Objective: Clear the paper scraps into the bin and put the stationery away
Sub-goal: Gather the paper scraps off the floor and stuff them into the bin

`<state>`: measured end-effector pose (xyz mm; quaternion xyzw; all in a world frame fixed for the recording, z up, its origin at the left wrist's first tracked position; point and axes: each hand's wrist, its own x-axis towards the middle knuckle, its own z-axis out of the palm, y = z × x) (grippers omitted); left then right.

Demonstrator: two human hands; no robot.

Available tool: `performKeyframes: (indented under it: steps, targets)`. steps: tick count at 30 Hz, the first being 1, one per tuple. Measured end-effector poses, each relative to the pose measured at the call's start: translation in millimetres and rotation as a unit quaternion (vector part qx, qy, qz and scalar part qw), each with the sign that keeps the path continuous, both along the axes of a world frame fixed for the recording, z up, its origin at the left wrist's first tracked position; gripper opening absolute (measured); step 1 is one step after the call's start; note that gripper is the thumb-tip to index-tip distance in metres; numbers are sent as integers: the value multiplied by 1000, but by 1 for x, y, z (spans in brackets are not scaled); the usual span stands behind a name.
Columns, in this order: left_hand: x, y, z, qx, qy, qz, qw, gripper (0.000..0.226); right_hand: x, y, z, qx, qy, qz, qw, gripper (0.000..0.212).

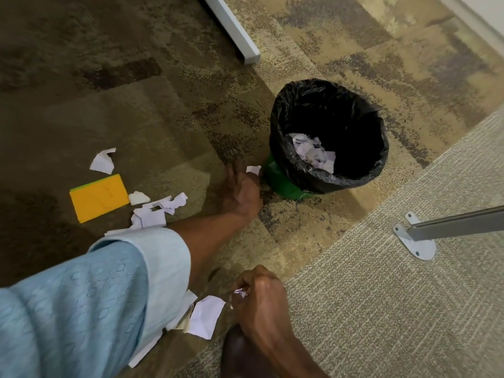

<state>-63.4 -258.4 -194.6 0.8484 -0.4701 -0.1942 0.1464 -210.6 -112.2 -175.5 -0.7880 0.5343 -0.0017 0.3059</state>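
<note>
A green bin with a black liner stands on the carpet and holds several white paper scraps. My left hand reaches to the bin's foot and pinches a small white scrap. Lower down, my right hand is closed on crumpled paper bits. A larger white scrap lies just left of that hand. A yellow sticky-note pad lies on the carpet at the left, with several torn scraps beside it and one scrap above it.
A white table leg slants across the top. A grey metal leg with a bolted foot plate sits on the lighter carpet at the right. My dark shoe is at the bottom edge.
</note>
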Motion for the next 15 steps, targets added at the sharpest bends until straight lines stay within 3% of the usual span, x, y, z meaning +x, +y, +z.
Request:
performKeyframes:
  steps: [3, 7, 10, 15]
  targets:
    - [18, 5, 12, 17, 4, -33, 999, 37, 5, -11, 9, -42, -20, -11, 999, 21]
    - [44, 16, 41, -68, 39, 10, 997, 12, 20, -42, 49, -70, -80, -4, 994, 12]
    - [57, 19, 78, -106, 85, 45, 990, 12, 31, -71, 94, -107, -153, -13, 982, 6]
    - [62, 25, 157, -220, 130, 68, 964, 9, 34, -115, 169, -206, -290, -78, 931, 9]
